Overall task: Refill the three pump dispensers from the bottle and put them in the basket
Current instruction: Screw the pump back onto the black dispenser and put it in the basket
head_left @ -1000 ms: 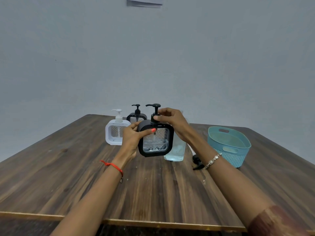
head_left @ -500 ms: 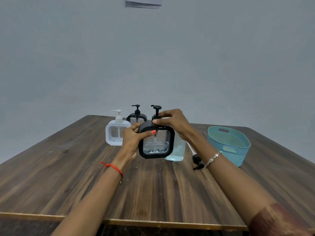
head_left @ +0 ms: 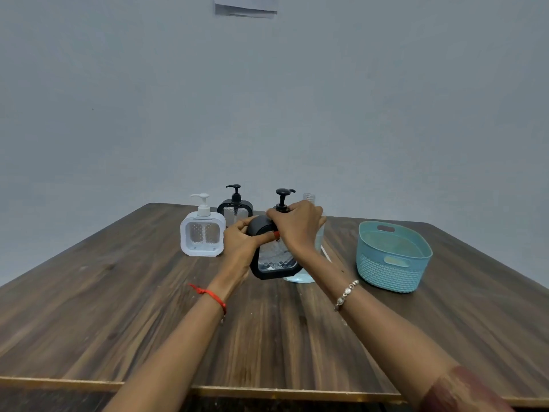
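At the middle of the wooden worktop, a person works on a black-framed dispenser. The left hand grips its upper left corner, thumb across the front, while the right hand curls down over the collar of the pump. Half a second earlier the nozzle faced the camera; it now points to 3 o'clock, and the right wrist has swung across the dispenser's face, hiding most of the patterned window. The body has tipped slightly, and whether its base touches the worktop cannot be told. From it, a white dispenser stands at 10 o'clock, a second black dispenser at 11 o'clock, the clear bottle just behind at 1 o'clock and the teal basket at 3 o'clock, all unmoved. A sheet of paper on the wall at 12 o'clock is cut off by the frame edge, too blurred to read.
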A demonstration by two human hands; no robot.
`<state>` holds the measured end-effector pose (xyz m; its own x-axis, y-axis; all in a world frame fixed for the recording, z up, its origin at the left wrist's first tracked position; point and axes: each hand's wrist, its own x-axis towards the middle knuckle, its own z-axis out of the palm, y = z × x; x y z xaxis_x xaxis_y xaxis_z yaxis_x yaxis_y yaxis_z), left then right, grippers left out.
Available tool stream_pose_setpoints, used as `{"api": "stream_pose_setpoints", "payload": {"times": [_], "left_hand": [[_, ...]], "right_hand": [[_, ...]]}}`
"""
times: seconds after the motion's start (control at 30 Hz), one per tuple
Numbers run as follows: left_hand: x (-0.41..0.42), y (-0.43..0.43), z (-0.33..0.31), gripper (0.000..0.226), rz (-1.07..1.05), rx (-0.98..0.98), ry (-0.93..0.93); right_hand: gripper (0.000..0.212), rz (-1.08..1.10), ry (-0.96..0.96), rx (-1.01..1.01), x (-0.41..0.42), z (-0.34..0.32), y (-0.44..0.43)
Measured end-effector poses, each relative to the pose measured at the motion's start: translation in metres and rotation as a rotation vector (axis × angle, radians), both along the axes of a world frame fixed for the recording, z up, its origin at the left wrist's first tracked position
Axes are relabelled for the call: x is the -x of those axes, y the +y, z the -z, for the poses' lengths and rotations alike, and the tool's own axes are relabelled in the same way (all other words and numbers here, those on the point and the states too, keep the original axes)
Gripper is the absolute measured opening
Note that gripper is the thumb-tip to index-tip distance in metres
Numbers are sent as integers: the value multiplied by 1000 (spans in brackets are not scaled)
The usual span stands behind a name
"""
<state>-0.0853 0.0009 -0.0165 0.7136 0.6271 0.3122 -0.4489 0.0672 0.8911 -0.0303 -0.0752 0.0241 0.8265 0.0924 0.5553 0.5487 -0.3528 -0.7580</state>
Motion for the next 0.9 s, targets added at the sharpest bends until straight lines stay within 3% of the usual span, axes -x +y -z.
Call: {"api": "stream_pose_setpoints", "payload": {"times": [0.27,0.4,0.53,0.63,0.73,0.9], "left_hand": [[5,11,-3,38,60,20,14],[6,11,-6,35,73,37,3],[5,7,-5,38,28,40,1],[3,4,-3,45,-1,28,8],[1,5,0,52,0,27,15],[1,8,2,53,37,43,25]], "right_hand": [[24,-649,261,132,-13,-26,-34],[20,-622,232,51,-9,-24,-33],[21,-367,70,40,-6,-9,-21],[33,-296,10,-1,-5,-1,-13],[26,-188,-54,62,0,0,-13],[29,-427,70,53,0,-8,-28]]}}
